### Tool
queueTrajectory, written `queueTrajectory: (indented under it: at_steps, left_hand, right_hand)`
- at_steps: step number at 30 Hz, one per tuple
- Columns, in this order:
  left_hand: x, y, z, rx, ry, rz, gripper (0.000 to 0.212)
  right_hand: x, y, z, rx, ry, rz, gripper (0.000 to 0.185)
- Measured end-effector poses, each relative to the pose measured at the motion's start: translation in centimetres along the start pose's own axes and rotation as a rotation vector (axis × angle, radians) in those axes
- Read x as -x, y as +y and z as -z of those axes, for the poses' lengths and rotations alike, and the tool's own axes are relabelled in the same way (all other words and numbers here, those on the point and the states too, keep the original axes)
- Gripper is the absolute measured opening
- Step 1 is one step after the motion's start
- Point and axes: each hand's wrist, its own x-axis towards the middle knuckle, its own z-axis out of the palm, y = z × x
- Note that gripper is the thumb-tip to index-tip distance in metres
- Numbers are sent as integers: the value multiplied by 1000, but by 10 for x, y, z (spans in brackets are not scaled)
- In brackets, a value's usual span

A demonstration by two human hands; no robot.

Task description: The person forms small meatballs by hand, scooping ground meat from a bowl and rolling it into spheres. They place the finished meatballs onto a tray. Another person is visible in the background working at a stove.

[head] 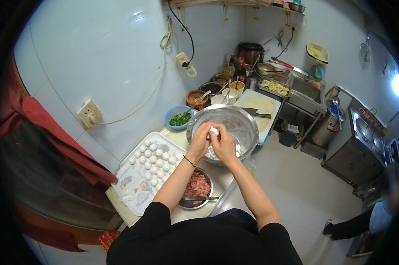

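Observation:
Both hands meet over a large steel mixing bowl [242, 124], pinching a small lump of white dough [214, 131] between them. My left hand [200, 139] cups the lump from the left, and my right hand [224, 141] presses it with the thumb from the other side. White dough or flour lies in the bottom of the bowl, partly hidden by my wrists. Left of my forearm a white tray [133, 185] bears several round white dough balls [159, 163]. Beneath that forearm sits a steel bowl of minced meat [198, 185] with a flat metal spatula [201, 198] across it.
A blue bowl of chopped greens [179, 119] stands by the wall. Behind the mixing bowl are seasoning bowls [211, 88] and a cutting board [264, 99] with a cleaver [257, 113]. A sink [305, 89] is farther back. Another person [368, 218] is at the right edge.

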Motion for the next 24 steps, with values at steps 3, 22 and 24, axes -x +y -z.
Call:
queueTrajectory:
  at_steps: [3, 22, 24]
  left_hand:
    - [7, 4, -13, -114, 88, 60, 26]
    - [16, -23, -18, -11, 120, 25, 27]
    - [15, -24, -13, -107, 82, -32, 26]
  right_hand:
    - [2, 9, 4, 14, -106, -147, 28]
    - [6, 20, 16, 229, -121, 173, 21]
    - [4, 15, 16, 154, -141, 104, 19]
